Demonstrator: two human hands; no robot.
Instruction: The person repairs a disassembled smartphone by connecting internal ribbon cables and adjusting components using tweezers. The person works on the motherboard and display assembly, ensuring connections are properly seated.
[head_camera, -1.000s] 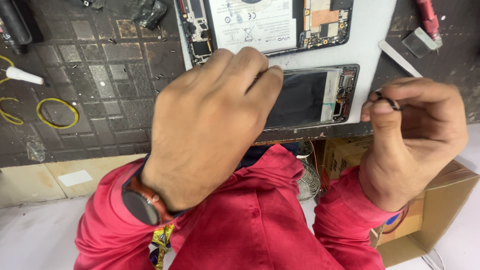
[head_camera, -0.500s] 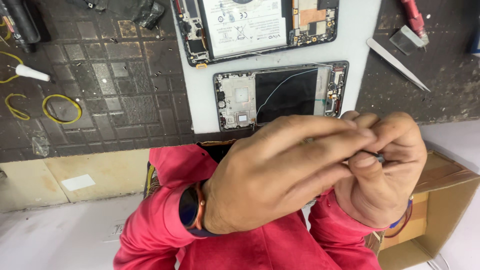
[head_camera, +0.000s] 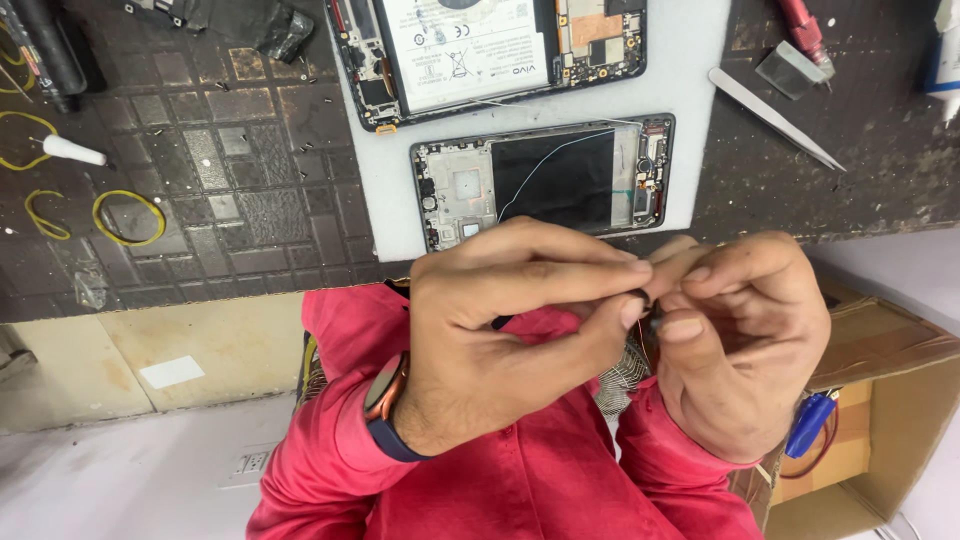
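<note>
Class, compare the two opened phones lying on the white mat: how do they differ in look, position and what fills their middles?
The upper phone lies farther from the hands and is cut off by the picture's top edge; the lower phone shows whole. The upper phone carries a white labelled battery in its middle; the lower phone has a bare black bay crossed by a thin white wire. Both lie flat, lengthwise, backs off, on the white mat.

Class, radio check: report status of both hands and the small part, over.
Left hand and right hand pinch a small dark part together at the fingertips. Part mostly hidden. Opened phone frame lies on the white mat, untouched.
</note>
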